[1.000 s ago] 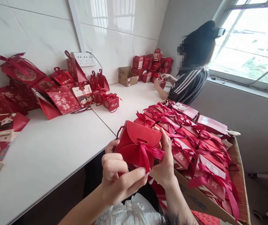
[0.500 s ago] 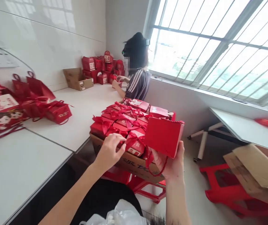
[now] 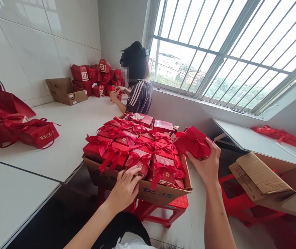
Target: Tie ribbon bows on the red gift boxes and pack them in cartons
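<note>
My right hand (image 3: 205, 162) grips a red gift box (image 3: 192, 140) with a ribbon bow, holding it tilted in the air off the carton's right side. A cardboard carton (image 3: 148, 194) stands before me on a red stool (image 3: 175, 205), packed with rows of red gift boxes tied with ribbon. At the carton's front edge, my left hand (image 3: 126, 188) lies with fingers stretched over a front gift box (image 3: 139, 162), touching it without grasping it. The underside of the held box is partly hidden by my right hand.
A person (image 3: 140, 90) works at the white table (image 3: 67, 117), handling a small red box. More red boxes (image 3: 85, 74) are stacked by the wall beside an open carton (image 3: 65, 91). Ribboned boxes (image 3: 37, 135) sit at left. Another carton (image 3: 267, 176) stands at right.
My right hand has moved right and turned the box, so its ribbon bow now shows instead of a plain red face. My left hand has come down onto the front gift box. The view has shifted right.
</note>
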A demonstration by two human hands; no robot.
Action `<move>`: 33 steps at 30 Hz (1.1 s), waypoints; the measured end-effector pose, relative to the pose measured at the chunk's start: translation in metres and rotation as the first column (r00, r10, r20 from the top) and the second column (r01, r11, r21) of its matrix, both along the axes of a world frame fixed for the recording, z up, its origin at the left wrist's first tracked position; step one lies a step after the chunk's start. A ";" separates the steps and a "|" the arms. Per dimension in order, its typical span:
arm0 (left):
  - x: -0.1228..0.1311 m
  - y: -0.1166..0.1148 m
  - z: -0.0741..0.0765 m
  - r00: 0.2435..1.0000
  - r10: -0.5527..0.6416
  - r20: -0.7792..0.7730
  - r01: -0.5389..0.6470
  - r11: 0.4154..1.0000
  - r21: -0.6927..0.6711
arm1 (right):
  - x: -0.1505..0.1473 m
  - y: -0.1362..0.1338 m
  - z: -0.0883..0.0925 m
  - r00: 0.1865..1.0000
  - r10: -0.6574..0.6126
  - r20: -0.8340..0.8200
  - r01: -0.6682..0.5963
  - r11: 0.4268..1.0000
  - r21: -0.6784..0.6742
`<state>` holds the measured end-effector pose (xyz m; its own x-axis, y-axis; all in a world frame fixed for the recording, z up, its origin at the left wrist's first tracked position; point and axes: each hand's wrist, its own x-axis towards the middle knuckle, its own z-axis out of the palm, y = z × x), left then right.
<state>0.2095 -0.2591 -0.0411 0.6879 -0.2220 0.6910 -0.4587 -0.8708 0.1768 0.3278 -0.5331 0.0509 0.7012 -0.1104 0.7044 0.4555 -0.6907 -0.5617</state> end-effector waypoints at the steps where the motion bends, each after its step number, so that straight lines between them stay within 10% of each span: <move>1: -0.001 -0.001 0.000 1.000 0.003 0.005 -0.003 1.000 -0.016 | 0.004 -0.011 0.001 1.000 0.002 -0.015 -0.003 1.000 -0.007; 12: 0.023 -0.058 0.023 0.966 -0.238 0.099 0.213 0.954 0.209 | 0.015 -0.064 -0.030 0.944 0.204 -0.259 -0.196 0.979 0.059; 22: 0.037 -0.049 0.012 0.982 -0.189 0.003 0.189 0.982 0.019 | -0.021 -0.052 -0.029 0.595 0.448 -0.667 -0.503 0.855 0.125; 33: 0.039 -0.049 0.012 0.977 -0.199 -0.075 0.200 0.980 -0.001 | -0.031 -0.051 -0.067 0.744 0.296 -0.600 -0.445 0.889 -0.112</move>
